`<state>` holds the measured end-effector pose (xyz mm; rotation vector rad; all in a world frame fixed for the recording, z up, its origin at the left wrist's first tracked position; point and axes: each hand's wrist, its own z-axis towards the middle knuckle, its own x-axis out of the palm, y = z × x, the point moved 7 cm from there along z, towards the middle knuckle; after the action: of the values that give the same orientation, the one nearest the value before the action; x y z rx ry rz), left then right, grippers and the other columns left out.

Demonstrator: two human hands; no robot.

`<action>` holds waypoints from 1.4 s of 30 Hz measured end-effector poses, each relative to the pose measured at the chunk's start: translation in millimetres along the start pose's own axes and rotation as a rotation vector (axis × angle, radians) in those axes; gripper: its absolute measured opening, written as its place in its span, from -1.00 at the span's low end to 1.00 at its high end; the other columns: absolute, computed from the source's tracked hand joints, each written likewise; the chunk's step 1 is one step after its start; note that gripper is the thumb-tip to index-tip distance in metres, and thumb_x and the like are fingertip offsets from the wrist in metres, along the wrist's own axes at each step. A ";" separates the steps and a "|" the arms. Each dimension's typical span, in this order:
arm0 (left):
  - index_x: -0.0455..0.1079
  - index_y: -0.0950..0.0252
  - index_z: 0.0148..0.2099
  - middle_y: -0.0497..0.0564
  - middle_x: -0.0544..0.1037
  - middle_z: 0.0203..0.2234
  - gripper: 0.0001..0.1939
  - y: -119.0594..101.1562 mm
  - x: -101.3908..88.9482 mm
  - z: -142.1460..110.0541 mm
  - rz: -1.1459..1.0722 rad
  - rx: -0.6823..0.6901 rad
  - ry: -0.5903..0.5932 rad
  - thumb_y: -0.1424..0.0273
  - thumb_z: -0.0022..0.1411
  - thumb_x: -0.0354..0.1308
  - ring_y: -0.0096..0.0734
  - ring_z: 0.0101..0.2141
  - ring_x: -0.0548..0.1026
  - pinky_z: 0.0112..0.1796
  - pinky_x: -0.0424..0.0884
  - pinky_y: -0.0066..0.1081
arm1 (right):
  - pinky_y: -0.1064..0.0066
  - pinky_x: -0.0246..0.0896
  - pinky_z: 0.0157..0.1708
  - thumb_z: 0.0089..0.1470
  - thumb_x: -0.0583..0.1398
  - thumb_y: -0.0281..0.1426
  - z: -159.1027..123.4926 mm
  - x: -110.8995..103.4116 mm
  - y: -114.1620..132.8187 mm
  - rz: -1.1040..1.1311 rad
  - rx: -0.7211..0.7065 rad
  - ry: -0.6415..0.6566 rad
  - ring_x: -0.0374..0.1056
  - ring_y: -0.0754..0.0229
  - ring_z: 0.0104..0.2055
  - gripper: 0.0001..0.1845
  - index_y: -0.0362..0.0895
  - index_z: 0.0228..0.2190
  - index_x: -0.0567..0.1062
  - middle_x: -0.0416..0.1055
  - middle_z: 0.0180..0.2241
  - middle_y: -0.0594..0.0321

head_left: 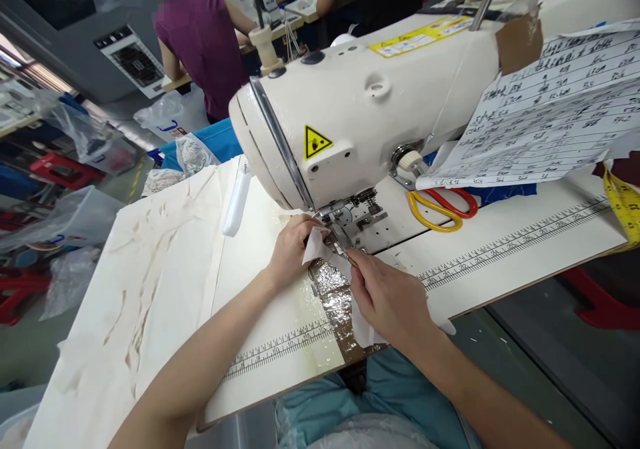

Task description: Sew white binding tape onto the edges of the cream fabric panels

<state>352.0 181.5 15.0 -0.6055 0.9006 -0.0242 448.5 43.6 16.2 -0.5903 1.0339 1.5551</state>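
Note:
A cream sewing machine [370, 115] stands over the table, its presser foot and needle area just beyond my fingers. My left hand [294, 247] is closed at the left of the needle area, its fingers pinching a narrow white fabric strip [315, 247]. To the right, my right hand [393, 295] is closed too, with its fingertips on the strip close to the presser foot. White fabric shows below and behind this hand. A small dark, thin shape at its fingertips is too unclear to name. Shiny brown tape [340, 305] covers the table edge between my hands.
Yellow-and-red-handled scissors [435, 212] lie right of the needle area, near a handwritten paper sheet [545, 109]. A yellow measuring tape [623, 202] hangs at the far right. White cut pieces [165, 262] spread over the table's left. Two people sit beyond the machine.

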 end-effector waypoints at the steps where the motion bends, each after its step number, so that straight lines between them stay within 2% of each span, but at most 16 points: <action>1: 0.42 0.25 -0.20 0.04 0.56 -0.26 -0.85 -0.4 0.6 0.0 0.011 0.004 0.002 0.39 0.39 0.03 -0.34 -0.19 0.52 -0.20 0.49 -0.30 | 0.43 0.16 -0.54 0.30 0.00 -0.46 0.3 0.5 -0.2 -0.004 0.001 0.005 0.49 0.24 -0.45 -0.67 -0.21 -0.06 0.50 0.63 -0.32 0.20; 10: 0.34 0.24 -0.23 0.05 0.52 -0.29 -0.87 1.6 4.6 0.7 0.090 -0.040 -0.001 0.34 0.38 0.04 -0.32 -0.24 0.44 -0.24 0.43 -0.29 | 0.43 0.15 -0.55 0.32 0.00 -0.47 -1.0 -0.2 2.8 -0.018 -0.049 -0.015 0.50 0.23 -0.44 -0.67 -0.26 -0.04 0.49 0.62 -0.30 0.14; 17: 0.29 0.25 -0.34 0.01 0.55 -0.32 -0.80 3.1 1.0 0.2 0.030 -0.052 -0.036 0.34 0.37 0.09 -0.38 -0.29 0.49 -0.31 0.44 -0.37 | 0.43 0.16 -0.56 0.30 0.02 -0.46 -1.2 0.7 -0.3 -0.007 0.003 -0.005 0.50 0.25 -0.45 -0.68 -0.22 -0.04 0.50 0.63 -0.31 0.20; 23: 0.32 0.24 -0.28 0.04 0.53 -0.30 -0.89 -8.1 -0.4 0.3 0.155 0.089 -0.071 0.44 0.37 0.08 -0.34 -0.26 0.48 -0.28 0.46 -0.33 | 0.41 0.16 -0.56 0.32 0.00 -0.45 1.4 4.4 0.3 -0.056 0.007 0.029 0.51 0.22 -0.44 -0.67 -0.22 -0.04 0.50 0.62 -0.29 0.15; 26: 0.35 0.25 -0.22 0.06 0.53 -0.27 -0.92 -14.6 2.6 0.6 0.205 0.174 -0.010 0.46 0.37 0.07 -0.30 -0.24 0.47 -0.24 0.48 -0.26 | 0.41 0.19 -0.55 0.31 0.02 -0.47 2.0 5.4 2.2 -0.075 -0.010 0.024 0.52 0.21 -0.44 -0.68 -0.24 -0.03 0.49 0.62 -0.29 0.12; 29: 0.38 0.28 -0.18 0.10 0.51 -0.23 -0.89 -20.0 3.5 -0.9 0.224 0.211 0.053 0.48 0.39 0.02 -0.29 -0.21 0.46 -0.23 0.51 -0.24 | 0.40 0.21 -0.54 0.30 0.05 -0.48 -2.4 -2.5 4.1 -0.098 -0.023 -0.027 0.53 0.18 -0.44 -0.71 -0.30 -0.04 0.47 0.62 -0.34 0.11; 31: 0.39 0.32 -0.15 0.13 0.50 -0.21 -0.84 -24.1 3.3 -3.5 0.235 0.223 0.092 0.51 0.40 -0.02 -0.29 -0.18 0.46 -0.22 0.53 -0.25 | 0.41 0.22 -0.54 0.30 0.04 -0.48 -11.6 -12.6 2.7 -0.057 -0.003 -0.037 0.54 0.17 -0.43 -0.73 -0.27 -0.06 0.45 0.61 -0.35 0.13; 33: 0.41 0.34 -0.11 0.16 0.48 -0.18 -0.80 -27.9 4.4 -6.7 0.275 0.218 0.137 0.54 0.39 -0.05 -0.26 -0.16 0.44 -0.22 0.55 -0.24 | 0.45 0.23 -0.57 0.29 0.02 -0.47 -27.2 -24.2 -1.4 0.093 0.041 0.001 0.53 0.20 -0.45 -0.77 -0.20 -0.11 0.43 0.60 -0.39 0.19; 37: 0.45 0.35 -0.05 0.19 0.47 -0.14 -0.70 -33.6 11.1 -11.8 0.421 0.169 0.212 0.57 0.38 -0.11 -0.18 -0.15 0.40 -0.25 0.55 -0.18 | 0.49 0.20 -0.63 0.29 0.01 -0.45 -72.8 -38.8 -10.3 0.462 0.144 0.186 0.38 0.29 -0.64 -0.83 -0.08 -0.15 0.36 0.45 -0.58 0.42; 42: 0.45 0.39 -0.07 0.22 0.49 -0.11 -0.69 -46.3 18.9 -14.2 0.547 0.127 0.187 0.59 0.35 -0.11 -0.12 -0.12 0.39 -0.25 0.54 -0.20 | 0.45 0.22 -0.65 0.30 0.00 -0.38 -110.4 -46.9 -21.8 0.509 0.241 0.206 0.38 0.23 -0.62 -0.78 -0.02 -0.11 0.40 0.47 -0.55 0.36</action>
<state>364.0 131.1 17.9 -0.2265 1.2129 0.3569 463.7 -75.3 -6.1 -0.3360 1.5940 1.7900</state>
